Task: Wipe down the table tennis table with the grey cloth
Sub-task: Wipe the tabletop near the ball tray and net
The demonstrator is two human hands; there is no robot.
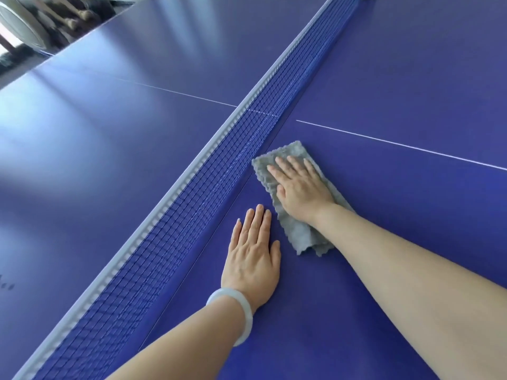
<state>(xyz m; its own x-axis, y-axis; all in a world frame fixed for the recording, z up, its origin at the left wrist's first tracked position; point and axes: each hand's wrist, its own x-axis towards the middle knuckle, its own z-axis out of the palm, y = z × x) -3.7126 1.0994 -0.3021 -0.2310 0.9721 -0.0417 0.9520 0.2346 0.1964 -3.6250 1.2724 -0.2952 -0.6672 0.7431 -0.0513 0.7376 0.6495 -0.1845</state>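
The blue table tennis table [397, 86] fills the view. A folded grey cloth [295, 229] lies flat on it just right of the net. My right hand [300, 185] presses down on the cloth with straight fingers pointing toward the net. My left hand [253, 256] rests flat on the bare table surface beside the cloth, fingers straight, a pale bangle on its wrist. Part of the cloth is hidden under my right hand and wrist.
The net [208, 193] with its grey top band runs diagonally from bottom left to top right, just left of both hands. A white centre line [397, 144] crosses the table beyond the cloth. Blurred furniture [41, 20] stands past the table's far left edge.
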